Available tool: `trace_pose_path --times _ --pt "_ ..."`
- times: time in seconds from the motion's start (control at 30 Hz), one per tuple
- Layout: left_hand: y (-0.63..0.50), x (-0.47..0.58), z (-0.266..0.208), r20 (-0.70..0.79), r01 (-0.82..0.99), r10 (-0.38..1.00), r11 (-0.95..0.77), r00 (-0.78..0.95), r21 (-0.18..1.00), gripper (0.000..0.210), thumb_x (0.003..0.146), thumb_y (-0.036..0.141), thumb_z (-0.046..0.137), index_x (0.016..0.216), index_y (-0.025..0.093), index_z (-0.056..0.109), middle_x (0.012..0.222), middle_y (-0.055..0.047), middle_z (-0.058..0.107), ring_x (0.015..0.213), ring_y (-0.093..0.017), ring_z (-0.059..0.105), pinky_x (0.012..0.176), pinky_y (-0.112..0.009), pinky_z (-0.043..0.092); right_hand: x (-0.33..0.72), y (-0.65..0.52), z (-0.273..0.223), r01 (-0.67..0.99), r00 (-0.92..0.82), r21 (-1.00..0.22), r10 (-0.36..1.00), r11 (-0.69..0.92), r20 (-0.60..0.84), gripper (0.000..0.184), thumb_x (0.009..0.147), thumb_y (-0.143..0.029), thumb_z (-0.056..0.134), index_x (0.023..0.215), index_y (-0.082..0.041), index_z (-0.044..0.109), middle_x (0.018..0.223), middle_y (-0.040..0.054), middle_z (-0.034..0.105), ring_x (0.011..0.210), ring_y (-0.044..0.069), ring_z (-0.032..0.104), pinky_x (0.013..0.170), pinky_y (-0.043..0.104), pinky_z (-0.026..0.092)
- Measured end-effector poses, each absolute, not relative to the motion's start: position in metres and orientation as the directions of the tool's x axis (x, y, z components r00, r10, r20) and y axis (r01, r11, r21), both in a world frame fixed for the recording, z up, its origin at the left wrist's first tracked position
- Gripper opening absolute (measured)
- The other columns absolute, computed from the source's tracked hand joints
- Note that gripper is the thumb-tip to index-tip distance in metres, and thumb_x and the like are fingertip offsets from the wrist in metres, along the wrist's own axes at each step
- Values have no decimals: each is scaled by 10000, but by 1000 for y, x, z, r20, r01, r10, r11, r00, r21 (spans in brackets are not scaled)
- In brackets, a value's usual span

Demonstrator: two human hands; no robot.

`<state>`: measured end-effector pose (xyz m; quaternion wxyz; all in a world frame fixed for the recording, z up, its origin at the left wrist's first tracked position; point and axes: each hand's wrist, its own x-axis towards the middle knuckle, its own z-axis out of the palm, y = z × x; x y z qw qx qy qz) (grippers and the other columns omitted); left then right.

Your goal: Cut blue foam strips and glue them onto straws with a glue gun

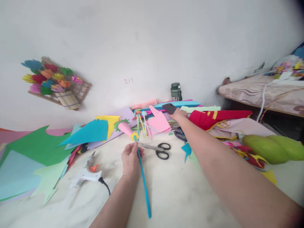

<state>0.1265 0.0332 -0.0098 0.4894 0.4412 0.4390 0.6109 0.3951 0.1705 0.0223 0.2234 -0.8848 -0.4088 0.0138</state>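
My left hand (130, 157) grips a blue paper stem (144, 183) that carries a pink cone-shaped paper flower (125, 128) with a yellow base and green leaves at its top. The stem runs down past my wrist toward me. My right hand (178, 114) is stretched far forward and holds a dark phone (169, 108) over the stack of coloured paper sheets (175, 104). Black-handled scissors (158, 148) lie on the white surface between my two hands.
A white glue gun (85, 174) with a black cord lies at the left. Cut green, blue and yellow paper (35, 148) covers the left side. A dark bottle (176, 91) stands by the wall. Red cloth (213, 117), green fruit (273, 147) and a bed (261, 91) are at the right.
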Motion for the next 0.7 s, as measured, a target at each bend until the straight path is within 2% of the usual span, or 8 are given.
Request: trace_pose_path --times 0.43,0.7 --pt "34 126 -12 110 -159 988 -127 -110 979 254 662 387 595 713 149 522 539 -15 561 443 -96 486 450 -216 383 404 194 26 795 561 -398 805 -458 193 650 589 -461 615 1117 -111 470 1147 167 460 1110 309 346 873 411 270" --pt "32 126 -9 102 -144 989 -117 -104 983 276 652 397 592 713 136 525 544 -16 559 452 -90 482 458 -212 387 395 191 28 773 594 -404 781 -489 194 613 582 -426 624 1103 -142 468 1123 147 473 1069 294 383 824 402 313"
